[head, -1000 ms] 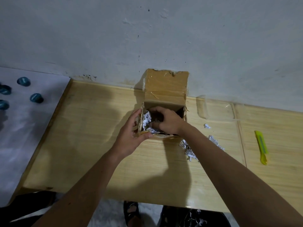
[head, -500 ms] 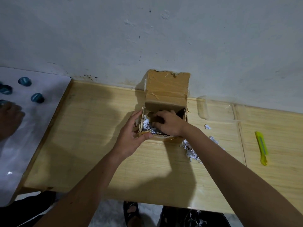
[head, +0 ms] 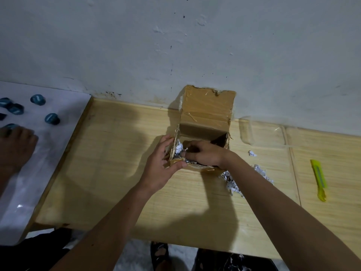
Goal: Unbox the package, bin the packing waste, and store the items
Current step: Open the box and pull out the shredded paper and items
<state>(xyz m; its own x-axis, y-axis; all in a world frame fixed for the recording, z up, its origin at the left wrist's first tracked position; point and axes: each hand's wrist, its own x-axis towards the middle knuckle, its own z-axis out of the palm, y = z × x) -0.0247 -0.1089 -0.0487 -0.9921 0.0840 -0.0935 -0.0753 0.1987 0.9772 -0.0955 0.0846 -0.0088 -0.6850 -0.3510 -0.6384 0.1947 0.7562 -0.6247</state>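
A small open cardboard box stands on the wooden table against the wall, its taped lid folded up and back. My left hand grips the box's near left corner, thumb on the front edge and fingers along the left wall. My right hand reaches down inside the box with curled fingers closed on shredded white paper. What lies under the shreds is hidden. A heap of shredded paper lies on the table just right of the box, partly behind my right forearm.
A yellow utility knife lies at the right. A strip of clear tape sits beside the box. On a white sheet at the left lie several blue round items, with another person's hand over them.
My right hand has dug deeper and further left inside the box. Another person's hand has come in over the white sheet at the left. My left hand stays on the box corner.
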